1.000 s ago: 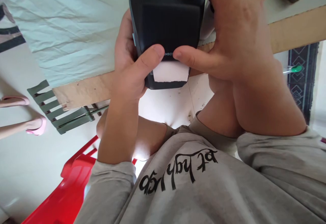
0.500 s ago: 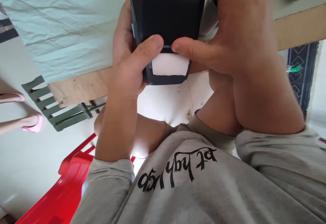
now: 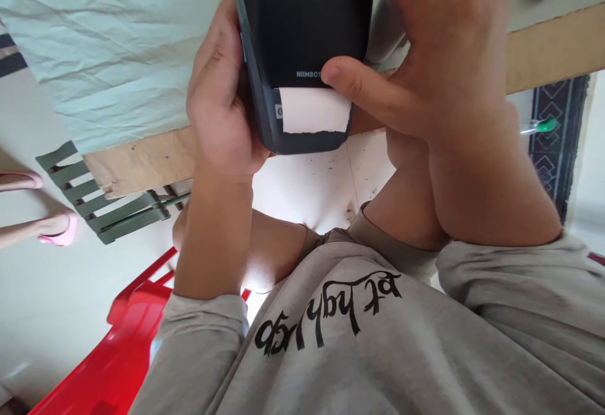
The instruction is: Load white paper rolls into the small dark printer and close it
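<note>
I hold a black label printer (image 3: 302, 31) up in front of me with both hands, above the table's edge. A strip of white paper (image 3: 314, 110) sticks out of its slot, its lower edge torn. My left hand (image 3: 220, 100) wraps the printer's left side, thumb tucked against the casing. My right hand (image 3: 435, 56) grips the right side and top, with its thumb tip resting on the front just above the paper. The printer's top is cut off by the frame.
A table with a pale green cloth (image 3: 108, 43) and a bare wooden edge (image 3: 137, 163) lies behind the printer. A red plastic chair (image 3: 108, 358) stands at lower left. Another person's feet in pink slippers (image 3: 57, 229) are at far left. A dark patterned rug (image 3: 558, 138) lies at right.
My left thumb has slid off the printer's front to its side, uncovering the brand lettering. The printer has shifted slightly up and left.
</note>
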`<state>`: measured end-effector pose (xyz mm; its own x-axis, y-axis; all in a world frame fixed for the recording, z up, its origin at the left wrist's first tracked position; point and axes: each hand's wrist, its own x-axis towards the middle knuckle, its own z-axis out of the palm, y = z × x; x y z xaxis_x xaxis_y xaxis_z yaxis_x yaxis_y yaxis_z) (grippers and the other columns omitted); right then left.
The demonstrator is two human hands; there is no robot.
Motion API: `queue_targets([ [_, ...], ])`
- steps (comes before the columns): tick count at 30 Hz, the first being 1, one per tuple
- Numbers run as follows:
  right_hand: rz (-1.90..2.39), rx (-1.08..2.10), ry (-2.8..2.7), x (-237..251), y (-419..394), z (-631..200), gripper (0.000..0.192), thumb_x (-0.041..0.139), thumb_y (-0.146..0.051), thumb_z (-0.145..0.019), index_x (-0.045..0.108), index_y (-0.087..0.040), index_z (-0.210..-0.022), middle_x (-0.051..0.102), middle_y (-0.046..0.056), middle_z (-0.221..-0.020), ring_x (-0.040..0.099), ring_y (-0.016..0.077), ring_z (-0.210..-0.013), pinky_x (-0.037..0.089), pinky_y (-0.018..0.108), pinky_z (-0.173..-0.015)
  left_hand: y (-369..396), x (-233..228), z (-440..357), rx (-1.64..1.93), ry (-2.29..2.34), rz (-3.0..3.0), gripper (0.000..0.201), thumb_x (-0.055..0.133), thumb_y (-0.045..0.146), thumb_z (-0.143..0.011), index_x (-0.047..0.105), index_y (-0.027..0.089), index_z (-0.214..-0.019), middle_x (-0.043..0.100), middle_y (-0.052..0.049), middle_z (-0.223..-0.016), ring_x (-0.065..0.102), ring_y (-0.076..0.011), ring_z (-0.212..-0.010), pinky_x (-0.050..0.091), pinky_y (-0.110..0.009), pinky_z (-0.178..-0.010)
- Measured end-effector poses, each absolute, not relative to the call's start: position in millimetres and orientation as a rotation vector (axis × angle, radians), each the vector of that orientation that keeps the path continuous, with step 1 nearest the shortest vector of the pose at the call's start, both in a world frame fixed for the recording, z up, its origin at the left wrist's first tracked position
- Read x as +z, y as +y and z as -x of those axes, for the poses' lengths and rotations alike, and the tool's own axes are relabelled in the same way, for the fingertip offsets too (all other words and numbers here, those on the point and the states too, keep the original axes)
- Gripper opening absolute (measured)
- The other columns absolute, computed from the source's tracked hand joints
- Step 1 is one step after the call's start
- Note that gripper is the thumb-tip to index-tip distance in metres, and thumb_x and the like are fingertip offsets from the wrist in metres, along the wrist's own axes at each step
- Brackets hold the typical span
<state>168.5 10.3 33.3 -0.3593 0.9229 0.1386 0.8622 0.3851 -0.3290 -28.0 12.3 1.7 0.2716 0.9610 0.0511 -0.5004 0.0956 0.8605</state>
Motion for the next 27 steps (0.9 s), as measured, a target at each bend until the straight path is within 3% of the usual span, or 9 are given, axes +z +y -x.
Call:
queue_targets([
  [2, 1.557, 0.238, -2.383, 33, 10, -169, 0.089, -0.02, -0.054, -0.07, 0.031, -0.04, -0.142, 0.043, -0.017, -0.135, 0.046, 0.0149, -0.129, 0.033, 0.037, -0.114, 12, 1, 27, 1.227, 0.645, -0.905, 0.042, 0.024, 0.02, -0.1, 0.064, 0.012, -0.09, 0.06, -0.003, -0.093, 0.061, -0.0124, -0.089, 0.045, -0.035, -0.107],
  [6, 1.548, 0.274, -2.381, 33, 9, -170, 0.091, -0.022, -0.051, -0.07, 0.031, -0.04, -0.142, 0.044, -0.017, -0.135, 0.042, 0.0163, -0.132, 0.03, 0.039, -0.116, 11, 3, 26, 1.215, 0.664, -0.892, 0.041, 0.024, 0.02, -0.099, 0.064, 0.015, -0.095, 0.06, -0.004, -0.096, 0.064, -0.0166, -0.101, 0.045, -0.033, -0.107],
  [9, 1.557, 0.29, -2.374, 34, 9, -171, 0.094, -0.028, -0.045, -0.068, 0.03, -0.041, -0.143, 0.044, -0.017, -0.134, 0.04, 0.0162, -0.133, 0.026, 0.042, -0.118, 10, 3, 24, 1.276, 0.707, -0.912, 0.036, 0.03, 0.017, -0.099, 0.06, 0.014, -0.078, 0.051, 0.0, -0.08, 0.062, -0.0094, -0.082, 0.046, -0.029, -0.101],
  [11, 1.535, 0.276, -2.394, 34, 10, -171, 0.093, -0.027, -0.043, -0.07, 0.029, -0.038, -0.144, 0.044, -0.015, -0.134, 0.041, 0.0159, -0.133, 0.028, 0.039, -0.118, 9, 3, 22, 1.313, 0.719, -0.912, 0.038, 0.031, 0.016, -0.099, 0.055, 0.014, -0.07, 0.045, 0.001, -0.073, 0.06, -0.0076, -0.08, 0.047, -0.025, -0.094],
  [16, 1.462, 0.26, -2.47, 36, 10, -169, 0.08, -0.002, -0.053, -0.08, 0.03, -0.021, -0.146, 0.043, -0.005, -0.138, 0.039, 0.0193, -0.136, 0.032, 0.029, -0.118, 10, 2, 16, 1.362, 0.686, -0.87, 0.044, 0.026, 0.016, -0.1, 0.059, 0.012, -0.071, 0.052, -0.001, -0.071, 0.054, -0.0062, -0.072, 0.046, -0.02, -0.075],
  [21, 1.519, 0.301, -2.53, 40, 7, -168, 0.076, 0.012, -0.056, -0.083, 0.022, -0.021, -0.149, 0.043, -0.004, -0.136, 0.038, 0.0214, -0.136, 0.034, 0.03, -0.118, 11, 5, 18, 1.294, 0.713, -0.877, 0.043, 0.029, 0.017, -0.098, 0.062, 0.013, -0.071, 0.055, -0.004, -0.074, 0.053, -0.0112, -0.075, 0.046, -0.025, -0.076],
  [23, 1.486, 0.274, -2.546, 40, 6, -169, 0.075, 0.009, -0.053, -0.084, 0.021, -0.019, -0.15, 0.043, -0.002, -0.136, 0.039, 0.023, -0.136, 0.037, 0.032, -0.116, 12, 5, 19, 1.286, 0.733, -0.88, 0.04, 0.03, 0.015, -0.097, 0.06, 0.013, -0.071, 0.052, -0.004, -0.072, 0.052, -0.0113, -0.072, 0.046, -0.026, -0.073],
  [27, 1.336, 0.239, -2.534, 35, 6, -174, 0.084, -0.018, -0.035, -0.078, 0.022, -0.017, -0.149, 0.041, -0.002, -0.136, 0.039, 0.0199, -0.137, 0.037, 0.032, -0.116, 14, 4, 20, 1.288, 0.773, -0.902, 0.038, 0.027, 0.012, -0.096, 0.06, 0.009, -0.076, 0.05, -0.004, -0.073, 0.053, -0.0114, -0.074, 0.046, -0.026, -0.076],
])
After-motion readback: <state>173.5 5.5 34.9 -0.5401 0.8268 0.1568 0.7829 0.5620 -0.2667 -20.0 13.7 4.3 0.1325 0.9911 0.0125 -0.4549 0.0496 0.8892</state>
